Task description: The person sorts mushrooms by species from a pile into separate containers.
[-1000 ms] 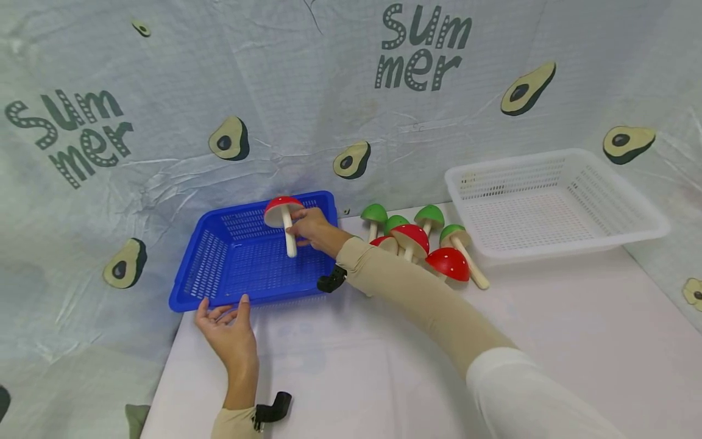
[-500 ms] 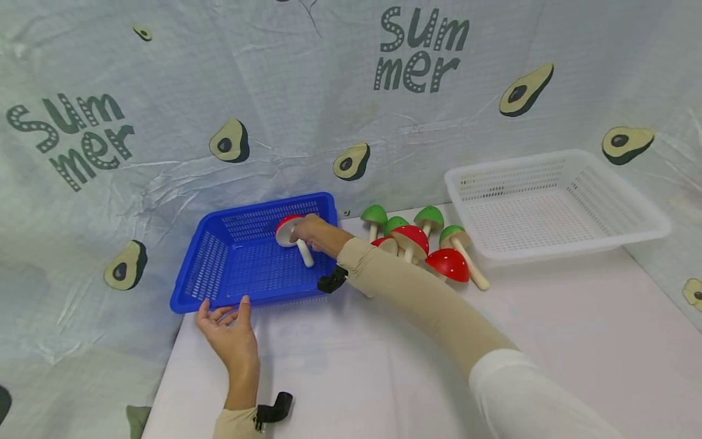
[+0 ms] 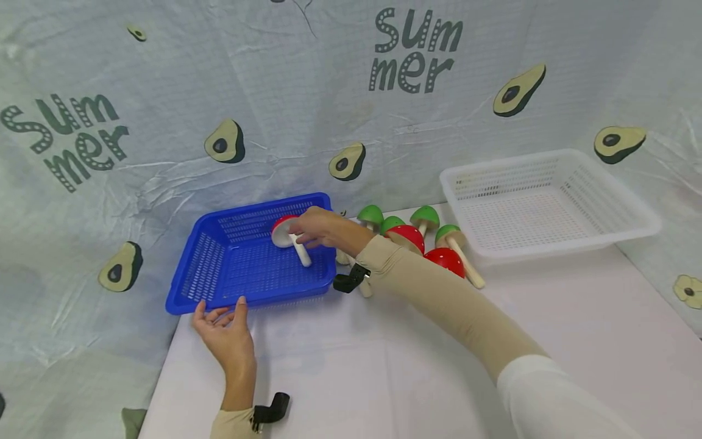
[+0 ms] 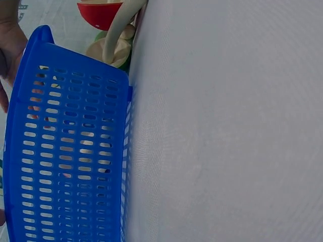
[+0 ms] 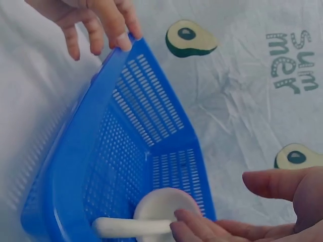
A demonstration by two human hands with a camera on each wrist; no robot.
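Observation:
Inside the blue basket (image 3: 258, 299), a red-capped toy mushroom (image 3: 303, 253) lies tilted, its pale underside and white stem showing. My right hand (image 3: 323, 230) hovers over it at the basket's right end. In the right wrist view its thumb and fingers (image 5: 202, 227) are spread apart, with fingertips in front of the mushroom; whether they touch it I cannot tell. My left hand (image 3: 227, 341) rests its fingertips on the basket's near rim, as the right wrist view also shows, its fingers loosely bent.
Right of the blue basket lie several toy mushrooms, with green caps (image 3: 425, 216) and red caps (image 3: 445, 261), partly hidden by my right arm. Farther right stands a white basket (image 3: 554, 228). A printed cloth (image 3: 296, 122) hangs behind the white table (image 3: 329, 378).
The red-capped mushroom has gone down into the blue basket from my right hand's grip. That hand has loosened and drawn slightly right. My left hand stays at the rim.

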